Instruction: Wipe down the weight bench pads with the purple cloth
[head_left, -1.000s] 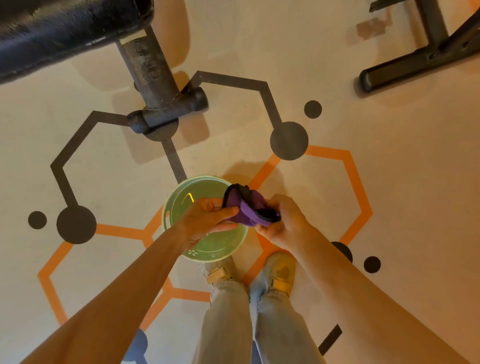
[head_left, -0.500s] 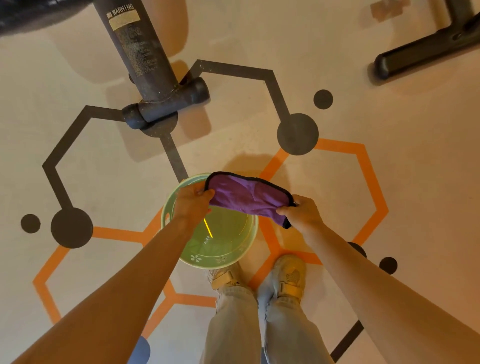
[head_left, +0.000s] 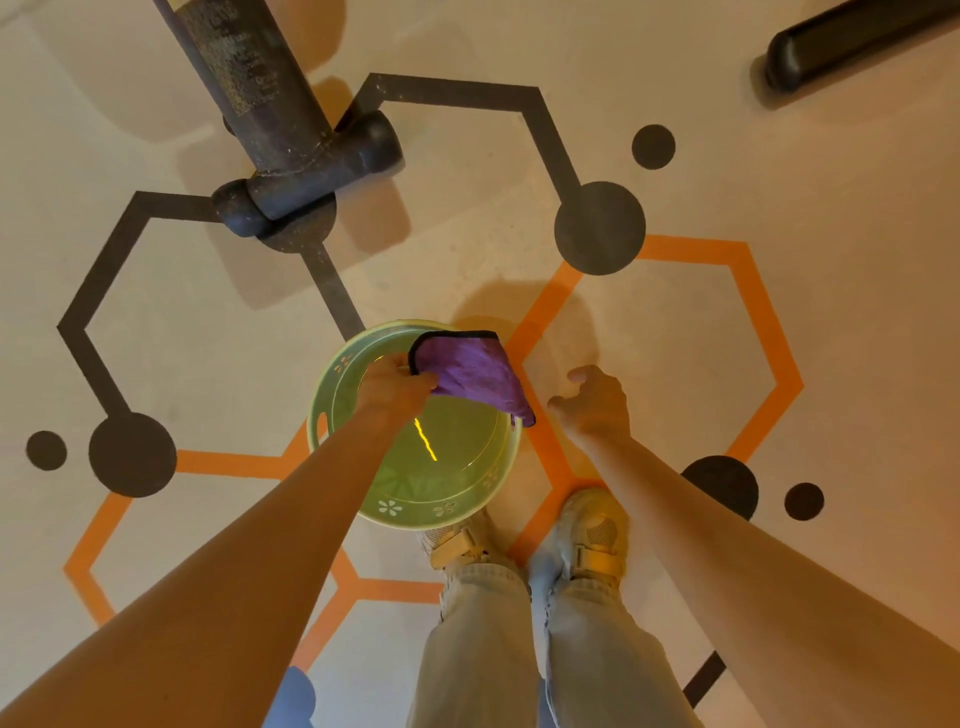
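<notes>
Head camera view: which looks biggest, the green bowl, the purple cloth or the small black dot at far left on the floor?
1. Green bowl, widest by far.
2. Purple cloth, held above the bowl in the left hand, so nearer the camera and flattered somewhat.
3. Small black dot, clearly smallest.

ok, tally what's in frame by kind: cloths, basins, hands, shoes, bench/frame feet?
Purple cloth: 1, held by the left hand
Green basin: 1
Hands: 2, left hand, right hand
Shoes: 2
Black frame feet: 2
Total: 8
</notes>
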